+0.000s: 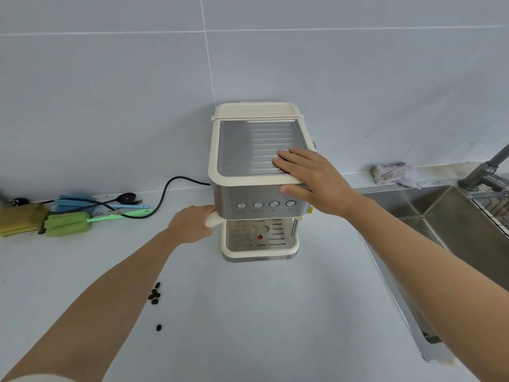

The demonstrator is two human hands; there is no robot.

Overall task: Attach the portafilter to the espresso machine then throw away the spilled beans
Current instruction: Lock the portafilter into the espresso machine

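A cream and steel espresso machine (242, 150) stands on the pale counter against the tiled wall. My left hand (191, 223) grips the cream portafilter handle (213, 219), which sticks out leftward from under the machine's front panel; the basket end is hidden beneath it. My right hand (308, 175) rests flat on the machine's top right corner, fingers spread over the ribbed metal tray and thumb on the front edge. Several dark spilled beans (154, 295) lie on the counter beside my left forearm, with one more bean (159, 327) nearer to me.
A black power cord (165, 193) runs left from the machine. Green and blue brushes (68, 223), a black spoon and a sponge (19, 219) lie at the back left. A steel sink (440, 216) with faucet (487, 166) is on the right, a grey rag (394, 175) behind it.
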